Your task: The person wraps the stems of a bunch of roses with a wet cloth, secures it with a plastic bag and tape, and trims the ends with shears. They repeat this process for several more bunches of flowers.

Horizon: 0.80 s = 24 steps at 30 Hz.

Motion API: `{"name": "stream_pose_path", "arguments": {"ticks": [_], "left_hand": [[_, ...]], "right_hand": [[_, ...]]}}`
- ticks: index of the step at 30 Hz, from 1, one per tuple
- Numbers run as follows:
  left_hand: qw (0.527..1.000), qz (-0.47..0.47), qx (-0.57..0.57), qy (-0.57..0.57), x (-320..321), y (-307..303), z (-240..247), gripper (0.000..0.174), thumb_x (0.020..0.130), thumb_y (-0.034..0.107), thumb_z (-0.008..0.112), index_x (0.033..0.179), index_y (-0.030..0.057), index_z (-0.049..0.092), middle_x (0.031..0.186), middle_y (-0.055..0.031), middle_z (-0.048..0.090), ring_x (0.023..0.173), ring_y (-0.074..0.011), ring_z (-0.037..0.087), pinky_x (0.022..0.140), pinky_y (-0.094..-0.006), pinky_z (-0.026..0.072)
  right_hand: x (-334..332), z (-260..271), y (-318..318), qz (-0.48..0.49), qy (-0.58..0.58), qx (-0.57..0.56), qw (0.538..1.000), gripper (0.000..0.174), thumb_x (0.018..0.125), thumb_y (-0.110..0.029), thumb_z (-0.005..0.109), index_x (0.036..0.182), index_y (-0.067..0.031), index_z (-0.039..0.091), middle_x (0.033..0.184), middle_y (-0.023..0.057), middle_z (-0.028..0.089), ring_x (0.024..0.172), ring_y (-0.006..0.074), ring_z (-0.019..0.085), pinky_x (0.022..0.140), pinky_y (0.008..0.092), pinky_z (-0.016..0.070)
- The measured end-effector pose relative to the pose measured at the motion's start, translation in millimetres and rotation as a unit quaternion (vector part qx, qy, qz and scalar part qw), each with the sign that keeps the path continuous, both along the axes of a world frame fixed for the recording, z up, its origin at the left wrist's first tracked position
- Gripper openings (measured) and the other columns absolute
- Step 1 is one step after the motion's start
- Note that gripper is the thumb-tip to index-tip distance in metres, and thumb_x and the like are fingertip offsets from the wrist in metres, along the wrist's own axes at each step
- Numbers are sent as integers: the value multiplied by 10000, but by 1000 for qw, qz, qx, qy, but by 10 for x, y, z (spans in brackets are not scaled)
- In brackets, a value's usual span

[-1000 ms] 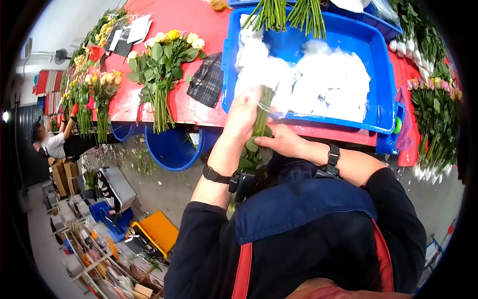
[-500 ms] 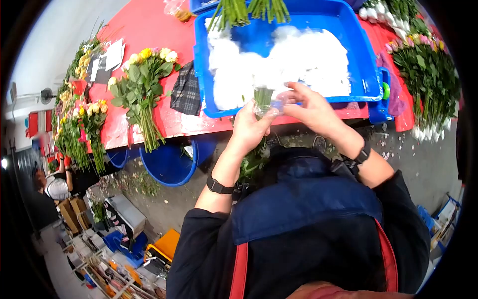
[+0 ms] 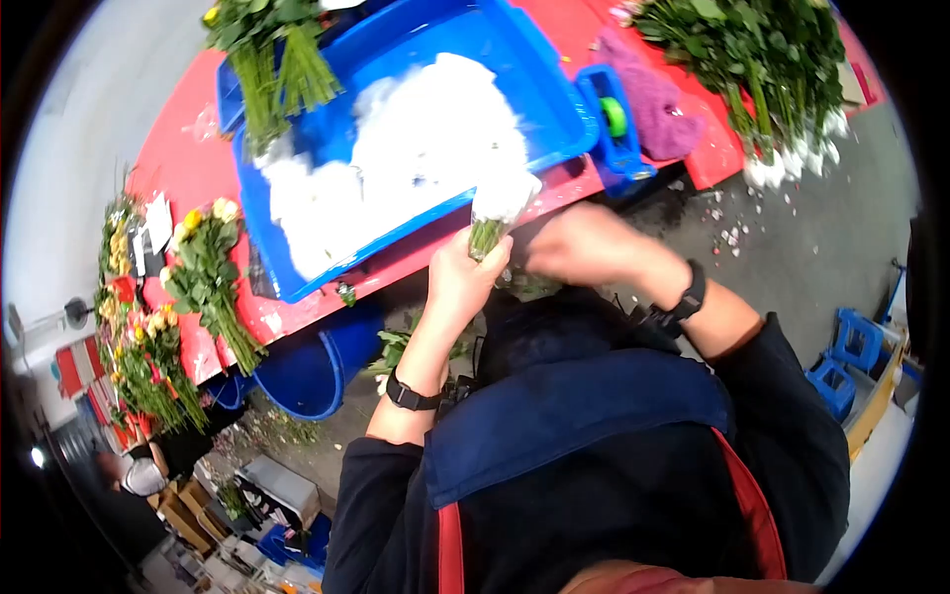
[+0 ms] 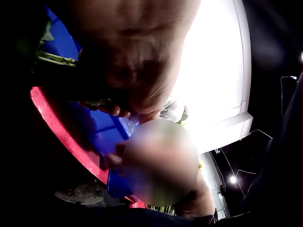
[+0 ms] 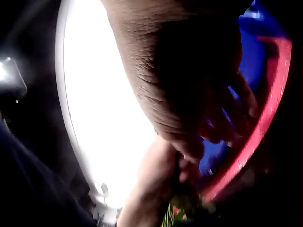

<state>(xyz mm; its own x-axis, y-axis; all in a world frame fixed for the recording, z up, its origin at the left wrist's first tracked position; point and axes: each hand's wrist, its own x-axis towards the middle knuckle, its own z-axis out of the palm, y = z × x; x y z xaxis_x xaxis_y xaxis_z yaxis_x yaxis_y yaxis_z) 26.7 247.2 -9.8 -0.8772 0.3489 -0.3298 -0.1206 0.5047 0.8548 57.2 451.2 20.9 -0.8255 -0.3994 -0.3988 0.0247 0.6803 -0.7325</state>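
Observation:
My left hand (image 3: 463, 282) grips a bunch of green stems (image 3: 485, 238), cut ends up. Over those ends sits white wadding in a clear plastic wrap (image 3: 503, 198). Leaves (image 3: 398, 348) of a bunch hang low beside the left forearm. My right hand (image 3: 589, 246) is just right of the stems, blurred in the head view. In the right wrist view its fingers (image 5: 246, 97) are loosely bent and spread, with nothing seen between them. A blue tray (image 3: 542, 89) full of white wadding (image 3: 440, 129) lies beyond both hands.
Bunches of stems (image 3: 307, 74) overlap the tray's far left corner. Roses (image 3: 210, 272) lie on the red table (image 3: 168, 178) at left, over a blue bucket (image 3: 307, 381). At right are a tape dispenser (image 3: 618, 124), a purple cloth (image 3: 648, 99) and white-wrapped bunches (image 3: 782, 104).
The view has turned rightward. White wadding in clear plastic now covers the stem ends that showed bare earlier. The right hand has come away from the wrap, to its right.

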Motion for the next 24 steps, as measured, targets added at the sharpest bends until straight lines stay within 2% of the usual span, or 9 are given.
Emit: {"name": "stream_pose_path", "arguments": {"ticks": [2, 4, 8, 13, 16, 17, 18, 22, 24], "left_hand": [[997, -52, -38, 32, 94, 277, -77, 262, 844, 259, 672, 888, 3, 640, 626, -37, 590, 563, -115, 551, 557, -300, 464], [987, -119, -99, 29, 183, 515, -249, 253, 830, 243, 652, 884, -4, 632, 625, -72, 587, 601, -138, 575, 611, -321, 481], [964, -223, -147, -7, 355, 1157, -467, 297, 778, 274, 637, 830, -17, 620, 716, -217, 633, 713, -358, 656, 669, -413, 498], [957, -273, -89, -37, 318, 1712, -678, 296, 772, 272, 655, 809, -22, 643, 709, -190, 654, 697, -263, 669, 674, -399, 502], [933, -273, -47, -230, 237, 1897, -167, 270, 773, 284, 706, 781, 23, 642, 581, -48, 586, 467, -134, 561, 440, -283, 439], [925, -293, -28, -242, 254, 1909, -25, 239, 768, 273, 726, 764, 51, 637, 551, 13, 530, 389, -87, 475, 359, -233, 366], [920, -297, -36, -251, 297, 1941, 69, 236, 771, 266, 722, 764, 45, 639, 564, 11, 545, 413, -86, 487, 382, -238, 381], [945, -266, -52, -184, 537, 1949, 180, 241, 784, 235, 706, 783, 0, 649, 637, -35, 616, 595, -75, 552, 572, -268, 467], [957, -249, -69, -132, 628, 1944, 334, 242, 782, 223, 703, 799, -13, 650, 657, -59, 630, 656, -74, 566, 638, -279, 481]], "right_hand": [[109, -377, 720, -251, 200, 66, 945, 231, 781, -260, 666, 751, -32, 687, 728, 196, 639, 708, 349, 637, 664, 435, 498], [63, -476, 1333, -288, 166, 216, 918, 230, 770, -264, 699, 771, -34, 695, 686, 168, 644, 644, 278, 640, 622, 390, 496], [-38, -993, 1604, -318, 50, -110, 940, 176, 780, -143, 703, 789, 32, 686, 683, 68, 674, 609, 125, 599, 605, 314, 489], [732, -233, 1377, -195, 57, -137, 970, 127, 804, -160, 675, 817, -36, 700, 715, 112, 621, 744, 206, 629, 679, 316, 481], [1239, -679, 1509, -252, 82, -105, 959, 116, 785, -94, 707, 884, -34, 703, 818, 92, 667, 804, 161, 641, 739, 301, 494], [1260, -800, 1557, -320, 46, -217, 921, 153, 776, -68, 711, 923, -26, 697, 850, 68, 678, 847, 142, 637, 772, 295, 497], [1239, -860, 1598, -381, 10, -326, 865, 197, 767, -41, 715, 962, -17, 692, 881, 44, 690, 889, 123, 633, 804, 289, 499], [929, -912, 1750, -291, 143, -330, 887, 452, 751, -28, 741, 1181, -25, 602, 1089, 71, 665, 999, 172, 620, 869, 312, 489], [584, -662, 1758, -214, 406, -74, 886, 528, 724, -88, 754, 1218, -39, 576, 1148, 115, 633, 1061, 271, 593, 923, 363, 466]]}}
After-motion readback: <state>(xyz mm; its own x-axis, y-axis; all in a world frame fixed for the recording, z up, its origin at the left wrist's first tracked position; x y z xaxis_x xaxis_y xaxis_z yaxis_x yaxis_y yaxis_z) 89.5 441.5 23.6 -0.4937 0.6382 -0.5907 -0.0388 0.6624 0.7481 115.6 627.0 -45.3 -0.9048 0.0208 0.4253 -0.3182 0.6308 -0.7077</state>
